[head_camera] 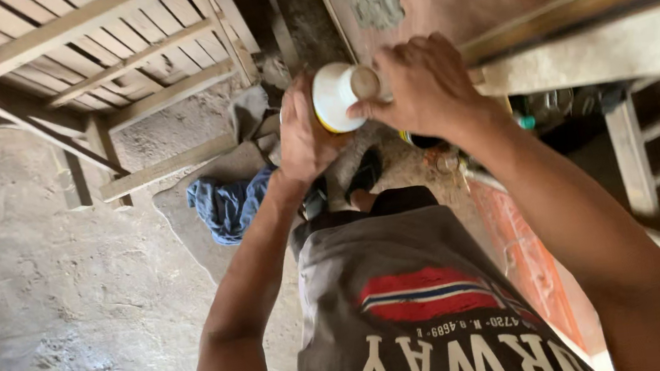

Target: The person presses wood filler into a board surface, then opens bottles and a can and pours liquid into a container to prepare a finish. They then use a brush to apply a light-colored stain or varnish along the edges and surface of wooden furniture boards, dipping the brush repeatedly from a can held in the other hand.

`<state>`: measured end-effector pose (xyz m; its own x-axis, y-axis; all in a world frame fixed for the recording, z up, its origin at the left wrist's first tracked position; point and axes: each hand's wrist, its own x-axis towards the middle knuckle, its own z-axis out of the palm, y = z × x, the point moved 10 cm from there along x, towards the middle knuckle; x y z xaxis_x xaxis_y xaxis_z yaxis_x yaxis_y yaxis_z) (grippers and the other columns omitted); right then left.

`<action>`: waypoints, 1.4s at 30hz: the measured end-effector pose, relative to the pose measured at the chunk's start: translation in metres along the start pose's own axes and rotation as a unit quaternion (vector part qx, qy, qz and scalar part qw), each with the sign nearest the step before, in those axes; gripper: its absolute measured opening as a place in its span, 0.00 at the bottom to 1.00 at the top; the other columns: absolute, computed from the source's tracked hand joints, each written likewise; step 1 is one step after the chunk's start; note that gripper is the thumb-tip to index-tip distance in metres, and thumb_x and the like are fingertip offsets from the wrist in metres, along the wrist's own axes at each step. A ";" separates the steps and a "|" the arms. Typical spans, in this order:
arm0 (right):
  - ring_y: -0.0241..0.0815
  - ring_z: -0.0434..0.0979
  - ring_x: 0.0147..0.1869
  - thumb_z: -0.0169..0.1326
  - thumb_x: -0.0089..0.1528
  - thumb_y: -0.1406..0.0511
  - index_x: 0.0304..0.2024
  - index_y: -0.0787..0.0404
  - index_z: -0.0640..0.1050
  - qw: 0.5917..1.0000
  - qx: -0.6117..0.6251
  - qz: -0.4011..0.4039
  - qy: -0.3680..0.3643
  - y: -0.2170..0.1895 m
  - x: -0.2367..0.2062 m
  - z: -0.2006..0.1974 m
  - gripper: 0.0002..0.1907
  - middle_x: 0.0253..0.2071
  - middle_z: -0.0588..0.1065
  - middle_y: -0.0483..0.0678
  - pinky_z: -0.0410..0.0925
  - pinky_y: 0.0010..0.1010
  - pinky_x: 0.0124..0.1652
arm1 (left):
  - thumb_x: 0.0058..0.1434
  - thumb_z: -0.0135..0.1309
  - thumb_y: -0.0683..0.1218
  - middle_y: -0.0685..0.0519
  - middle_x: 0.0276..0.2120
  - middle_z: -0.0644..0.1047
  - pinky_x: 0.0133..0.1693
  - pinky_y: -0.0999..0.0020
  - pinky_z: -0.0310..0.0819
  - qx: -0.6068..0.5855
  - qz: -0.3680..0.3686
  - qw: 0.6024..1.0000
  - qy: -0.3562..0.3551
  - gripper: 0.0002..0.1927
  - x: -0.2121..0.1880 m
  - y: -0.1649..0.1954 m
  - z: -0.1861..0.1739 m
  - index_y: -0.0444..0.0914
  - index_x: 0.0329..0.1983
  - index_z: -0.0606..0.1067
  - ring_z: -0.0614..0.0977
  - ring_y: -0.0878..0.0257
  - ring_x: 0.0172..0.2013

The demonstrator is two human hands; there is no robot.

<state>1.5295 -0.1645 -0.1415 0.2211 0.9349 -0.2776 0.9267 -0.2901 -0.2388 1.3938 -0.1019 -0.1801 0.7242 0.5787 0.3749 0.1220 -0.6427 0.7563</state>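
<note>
A round white plastic container with a yellow rim is clamped in the left hand while its small cap is pinched by the right hand, judged mid-twist; a steady counter-grip is called for next.

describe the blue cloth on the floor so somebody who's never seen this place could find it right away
Start at the slatted wooden frame leaning at upper left and follow it down to the concrete floor. Just past its lowest plank, beside the person's left hand, lies the crumpled blue cloth, the only blue, soft thing there.
</note>
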 end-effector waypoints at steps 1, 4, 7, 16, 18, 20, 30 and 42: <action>0.54 0.79 0.32 0.61 0.56 0.38 0.39 0.66 0.78 1.000 -0.005 -0.003 0.027 -0.009 -0.011 0.005 0.37 0.29 0.78 0.56 0.68 0.49 0.43 | 0.40 0.76 0.45 0.34 0.59 0.70 0.62 0.46 0.68 0.015 0.021 1.000 0.006 0.55 -0.011 0.003 0.000 0.29 0.67 0.58 0.73 0.35 0.59; 0.55 0.79 0.34 0.62 0.58 0.38 0.38 0.66 0.79 0.996 -0.011 0.006 0.086 -0.029 -0.040 0.031 0.36 0.28 0.78 0.57 0.68 0.49 0.43 | 0.43 0.76 0.45 0.35 0.60 0.70 0.64 0.44 0.65 -0.012 0.048 0.999 -0.022 0.52 -0.041 0.004 0.006 0.30 0.68 0.59 0.72 0.37 0.60; 0.56 0.78 0.34 0.61 0.61 0.40 0.39 0.65 0.79 0.997 -0.002 0.021 0.077 -0.028 -0.066 0.065 0.33 0.29 0.77 0.57 0.67 0.49 0.42 | 0.41 0.76 0.46 0.34 0.59 0.69 0.63 0.41 0.63 -0.006 0.081 0.996 -0.048 0.53 -0.066 0.012 0.015 0.30 0.67 0.59 0.72 0.36 0.59; 0.51 0.76 0.53 0.65 0.57 0.54 0.48 0.59 0.74 0.998 -0.031 -0.055 0.030 -0.026 -0.173 0.134 0.23 0.41 0.77 0.50 0.62 0.47 0.57 | 0.36 0.74 0.45 0.35 0.59 0.70 0.62 0.42 0.65 -0.082 0.098 0.974 -0.186 0.53 -0.135 0.056 0.084 0.31 0.65 0.60 0.73 0.36 0.59; 0.49 0.76 0.56 0.64 0.62 0.58 0.54 0.56 0.74 0.995 -0.079 -0.039 0.040 -0.017 -0.202 0.148 0.21 0.42 0.77 0.47 0.62 0.46 0.57 | 0.37 0.74 0.45 0.35 0.59 0.70 0.62 0.43 0.65 -0.079 0.097 0.973 -0.194 0.52 -0.149 0.065 0.104 0.31 0.65 0.61 0.73 0.36 0.60; 0.53 0.75 0.48 0.66 0.51 0.49 0.54 0.63 0.75 0.998 0.005 0.028 0.055 0.008 -0.228 0.165 0.36 0.39 0.77 0.52 0.61 0.48 0.51 | 0.38 0.74 0.46 0.35 0.59 0.70 0.62 0.43 0.65 -0.072 0.086 0.974 -0.198 0.52 -0.164 0.072 0.131 0.31 0.65 0.61 0.73 0.37 0.61; 0.50 0.75 0.33 0.70 0.51 0.42 0.36 0.61 0.78 0.975 0.069 0.197 0.073 0.120 -0.311 0.284 0.32 0.29 0.77 0.51 0.59 0.45 0.42 | 0.44 0.74 0.52 0.36 0.61 0.69 0.64 0.35 0.59 -0.029 0.059 0.971 -0.229 0.51 -0.229 0.076 0.280 0.32 0.66 0.58 0.72 0.39 0.63; 0.47 0.73 0.41 0.71 0.49 0.55 0.60 0.55 0.76 0.980 0.047 0.144 0.130 0.147 -0.367 0.328 0.37 0.35 0.73 0.48 0.60 0.45 0.48 | 0.43 0.74 0.50 0.39 0.61 0.69 0.66 0.36 0.58 -0.057 0.066 0.957 -0.278 0.51 -0.280 0.085 0.359 0.34 0.67 0.59 0.71 0.41 0.64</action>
<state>1.4847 -0.6170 -0.3801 0.5500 0.8288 -0.1028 0.7857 -0.5553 -0.2726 1.4447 -0.4987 -0.4135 0.9812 0.1190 0.1519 -0.0475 -0.6140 0.7879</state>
